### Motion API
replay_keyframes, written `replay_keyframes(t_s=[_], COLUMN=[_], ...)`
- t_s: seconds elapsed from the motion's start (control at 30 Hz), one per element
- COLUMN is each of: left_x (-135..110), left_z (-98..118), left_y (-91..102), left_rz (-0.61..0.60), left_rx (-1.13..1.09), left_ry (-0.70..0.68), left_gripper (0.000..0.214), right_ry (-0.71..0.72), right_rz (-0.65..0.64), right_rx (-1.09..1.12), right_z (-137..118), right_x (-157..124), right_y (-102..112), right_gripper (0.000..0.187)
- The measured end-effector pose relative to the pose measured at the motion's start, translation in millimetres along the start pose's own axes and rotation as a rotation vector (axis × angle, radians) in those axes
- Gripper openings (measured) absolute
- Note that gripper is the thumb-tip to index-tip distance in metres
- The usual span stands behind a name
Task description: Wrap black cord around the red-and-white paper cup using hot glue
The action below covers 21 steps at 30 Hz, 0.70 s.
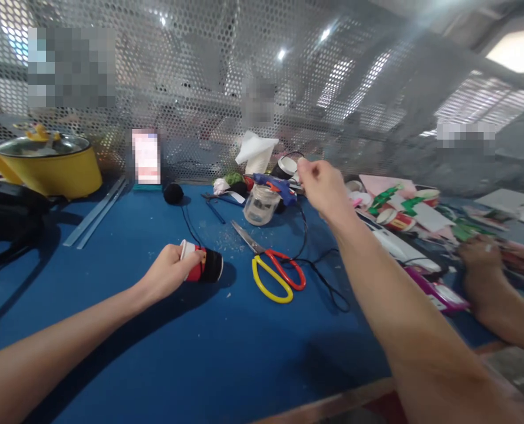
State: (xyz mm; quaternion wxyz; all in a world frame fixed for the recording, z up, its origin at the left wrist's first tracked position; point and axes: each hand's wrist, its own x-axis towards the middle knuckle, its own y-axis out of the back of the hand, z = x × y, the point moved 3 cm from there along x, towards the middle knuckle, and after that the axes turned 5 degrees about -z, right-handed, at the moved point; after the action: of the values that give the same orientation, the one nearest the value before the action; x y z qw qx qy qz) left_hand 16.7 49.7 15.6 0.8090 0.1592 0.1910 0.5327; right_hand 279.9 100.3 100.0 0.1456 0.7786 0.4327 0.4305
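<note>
My left hand (171, 265) is closed around a red and white paper cup (194, 271), lying on its side, with black yarn wound over its lower end. A strand of the yarn runs from the cup back to a black yarn ball (173, 193). My right hand (321, 182) is raised at the back, thumb and forefinger pinched together; whatever they may hold is too small to make out. Just left of it, a blue glue gun (273, 184) rests on a clear jar (260, 205). Open scissors (268, 268) with yellow and red handles lie between my hands.
A yellow electric pot (49, 171), clear strips (96, 215) and a propped phone (147, 156) stand at left. Behind is a perforated metal panel (200, 76). Paper scraps (429, 215) and a purple package (438, 291) clutter the right, beside another person's bare limb (487, 282).
</note>
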Motion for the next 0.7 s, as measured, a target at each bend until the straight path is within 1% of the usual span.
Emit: replay_keyframes(t_s=[0.03, 0.07, 0.13, 0.17, 0.2, 0.23, 0.3, 0.37, 0.47, 0.57, 0.63, 0.7], left_x=[0, 0, 0, 0, 1, 1, 1, 2, 2, 2, 3, 3], left_z=[0, 0, -1, -1, -2, -2, -3, -3, -3, -4, -5, -6], left_y=[0.3, 0.4, 0.3, 0.2, 0.3, 0.3, 0.3, 0.1, -0.2, -0.2, -0.1, 0.2], left_rz=[-0.001, -0.004, -0.009, -0.009, -0.006, -0.002, 0.002, -0.003, -0.01, -0.006, -0.006, -0.004], left_rx=[0.025, 0.043, 0.058, 0.056, 0.051, 0.045, 0.039, 0.036, 0.012, 0.001, 0.001, 0.003], left_ry=[-0.015, -0.029, -0.044, -0.046, -0.046, -0.045, -0.031, -0.006, 0.01, 0.006, 0.006, 0.007], left_gripper=[0.035, 0.035, 0.036, 0.036, 0.036, 0.036, 0.035, 0.034, 0.032, 0.032, 0.031, 0.03], right_ry=[-0.089, -0.196, -0.403, -0.469, -0.505, -0.515, -0.505, -0.49, -0.444, -0.375, -0.335, -0.269], right_rz=[-0.051, -0.149, -0.403, -0.496, -0.555, -0.576, -0.571, -0.535, -0.438, -0.331, -0.271, -0.218], right_rx=[-0.007, 0.044, 0.212, 0.279, 0.321, 0.337, 0.341, 0.343, 0.332, 0.338, 0.358, 0.424], right_z=[10, 19, 31, 33, 34, 34, 34, 33, 33, 30, 25, 16], right_x=[9, 14, 16, 15, 12, 10, 7, 4, 1, -1, -5, -12], right_y=[-5, -13, -31, -37, -42, -44, -44, -43, -42, -42, -39, -32], right_gripper=[0.037, 0.039, 0.038, 0.036, 0.032, 0.029, 0.023, 0.022, 0.024, 0.021, 0.018, 0.016])
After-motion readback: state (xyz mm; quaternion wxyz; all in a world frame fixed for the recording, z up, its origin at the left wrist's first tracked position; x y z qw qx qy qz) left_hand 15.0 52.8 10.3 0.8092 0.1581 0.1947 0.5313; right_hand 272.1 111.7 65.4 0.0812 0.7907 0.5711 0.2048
